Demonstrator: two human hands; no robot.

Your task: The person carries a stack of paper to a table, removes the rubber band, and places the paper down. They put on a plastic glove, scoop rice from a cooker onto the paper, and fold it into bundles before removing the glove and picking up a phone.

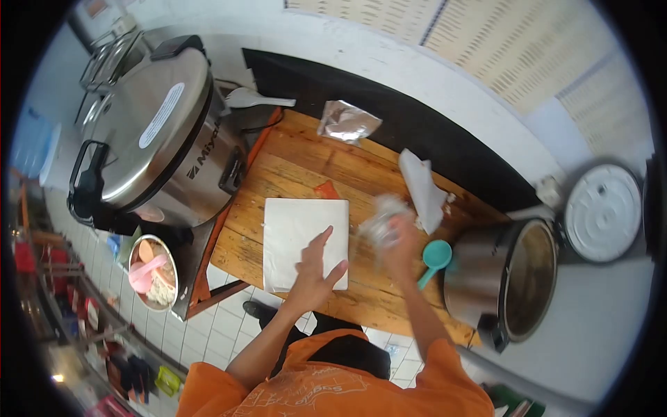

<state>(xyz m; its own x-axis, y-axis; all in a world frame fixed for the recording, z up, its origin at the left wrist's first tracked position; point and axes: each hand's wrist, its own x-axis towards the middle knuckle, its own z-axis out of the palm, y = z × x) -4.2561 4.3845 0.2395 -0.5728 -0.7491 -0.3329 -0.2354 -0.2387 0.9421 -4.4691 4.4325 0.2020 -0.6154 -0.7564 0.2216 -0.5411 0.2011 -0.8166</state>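
Observation:
Over the lower right part of a square stack of white paper (292, 240), my left hand (314, 279) is open, its fingers stretched out and thumb apart. A crumpled clear plastic bag (381, 221) is in my right hand (401, 247), both smeared by motion above the wooden table. Just right of that hand lies a turquoise scoop (437, 255), its handle toward me. A folded white paper or plastic sheet (422, 187) lies beyond it. Behind the stack is a small orange-red packet (325, 190).
A big steel rice cooker (156, 139) stands at left, with a bowl of food (171, 295) below it. A steel pot (479, 274) is at the table's right end. Silver foil (349, 121) and a white rice paddle (257, 99) lie at the back.

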